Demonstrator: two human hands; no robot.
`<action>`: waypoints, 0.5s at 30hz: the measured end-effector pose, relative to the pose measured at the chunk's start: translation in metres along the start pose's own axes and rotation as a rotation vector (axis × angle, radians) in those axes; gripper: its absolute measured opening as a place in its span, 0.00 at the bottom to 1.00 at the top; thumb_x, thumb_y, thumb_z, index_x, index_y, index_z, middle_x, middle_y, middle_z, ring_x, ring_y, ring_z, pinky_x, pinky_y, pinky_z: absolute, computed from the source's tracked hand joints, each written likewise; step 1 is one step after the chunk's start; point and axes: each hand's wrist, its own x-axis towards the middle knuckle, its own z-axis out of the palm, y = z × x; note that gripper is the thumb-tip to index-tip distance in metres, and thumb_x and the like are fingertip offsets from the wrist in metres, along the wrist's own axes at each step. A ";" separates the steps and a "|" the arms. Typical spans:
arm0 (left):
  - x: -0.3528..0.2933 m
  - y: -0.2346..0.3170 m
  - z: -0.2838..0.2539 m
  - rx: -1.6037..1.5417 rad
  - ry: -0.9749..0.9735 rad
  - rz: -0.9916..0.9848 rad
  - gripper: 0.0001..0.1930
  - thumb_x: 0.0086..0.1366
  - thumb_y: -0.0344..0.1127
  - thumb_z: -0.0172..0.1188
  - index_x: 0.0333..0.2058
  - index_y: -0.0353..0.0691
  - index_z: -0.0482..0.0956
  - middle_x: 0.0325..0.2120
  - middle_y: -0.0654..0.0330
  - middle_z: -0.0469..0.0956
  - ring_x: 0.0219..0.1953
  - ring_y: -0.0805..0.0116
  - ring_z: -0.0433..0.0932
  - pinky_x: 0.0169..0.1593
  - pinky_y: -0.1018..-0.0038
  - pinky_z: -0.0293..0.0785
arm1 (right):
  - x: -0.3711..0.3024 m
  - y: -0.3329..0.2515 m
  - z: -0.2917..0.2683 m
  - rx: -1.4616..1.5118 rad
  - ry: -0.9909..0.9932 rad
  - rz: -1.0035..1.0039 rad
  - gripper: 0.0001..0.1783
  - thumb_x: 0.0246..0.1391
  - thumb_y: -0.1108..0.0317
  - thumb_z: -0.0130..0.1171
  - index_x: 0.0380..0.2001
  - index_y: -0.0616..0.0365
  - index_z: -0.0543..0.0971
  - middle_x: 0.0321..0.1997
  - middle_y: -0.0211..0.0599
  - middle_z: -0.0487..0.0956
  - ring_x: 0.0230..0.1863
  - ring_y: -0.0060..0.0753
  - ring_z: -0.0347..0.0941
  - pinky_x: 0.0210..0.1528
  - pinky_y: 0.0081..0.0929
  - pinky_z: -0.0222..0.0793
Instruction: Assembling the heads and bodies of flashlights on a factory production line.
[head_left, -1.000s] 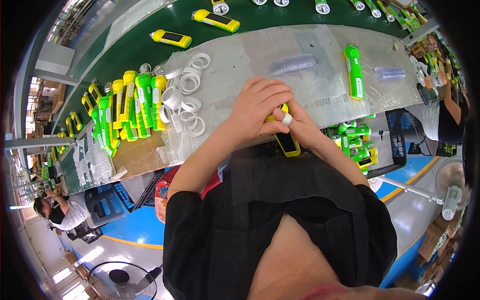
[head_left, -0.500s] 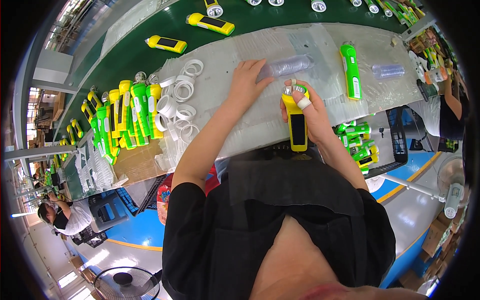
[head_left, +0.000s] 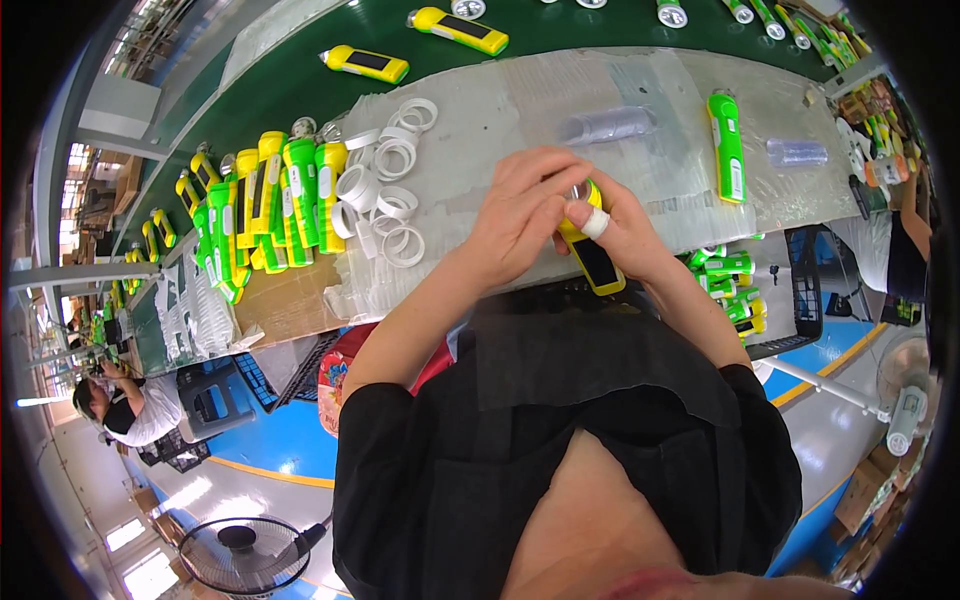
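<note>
My right hand [head_left: 622,232], with white tape around its thumb, is closed around a yellow flashlight [head_left: 597,265] with a dark panel on its side. The flashlight tilts, its lamp end away from me. My left hand [head_left: 525,215] reaches over that lamp end with bent fingers that meet the right hand's. Whatever lies between those fingertips is hidden. Just beyond the hands lies a row of thin clear discs [head_left: 610,124], stacked on its side. White rings [head_left: 395,158] lie loosely heaped left of the hands.
Green and yellow flashlights [head_left: 270,200] stand packed at the left. One green flashlight [head_left: 727,148] lies at right, beside another clear stack [head_left: 797,152]. A black crate [head_left: 806,285] holds more below the table edge. Flashlights [head_left: 458,31] lie on the green belt [head_left: 540,35] beyond.
My left hand has left the clear disc stack and come to the lamp end of the flashlight. The flashlight in my right hand has tilted. The view has shifted slightly.
</note>
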 end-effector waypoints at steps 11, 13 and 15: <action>0.015 -0.016 -0.067 0.242 0.260 -0.204 0.19 0.68 0.40 0.49 0.54 0.38 0.75 0.60 0.50 0.66 0.64 0.50 0.59 0.62 0.59 0.58 | 0.045 -0.007 0.005 0.031 -0.013 -0.248 0.25 0.59 0.51 0.54 0.52 0.56 0.67 0.30 0.39 0.74 0.27 0.28 0.71 0.31 0.25 0.67; 0.014 -0.053 -0.127 0.614 0.215 -0.233 0.19 0.63 0.42 0.59 0.51 0.43 0.77 0.58 0.50 0.68 0.61 0.49 0.63 0.61 0.57 0.61 | 0.054 -0.013 0.000 -0.045 0.121 -0.331 0.28 0.57 0.46 0.55 0.52 0.55 0.67 0.28 0.38 0.73 0.26 0.27 0.69 0.31 0.25 0.66; -0.008 -0.080 -0.161 1.096 0.018 -0.399 0.18 0.60 0.44 0.62 0.47 0.44 0.79 0.54 0.50 0.71 0.57 0.48 0.67 0.59 0.57 0.63 | 0.062 0.002 -0.012 -0.097 0.111 -0.324 0.20 0.60 0.61 0.53 0.52 0.58 0.67 0.29 0.36 0.74 0.27 0.24 0.70 0.32 0.23 0.67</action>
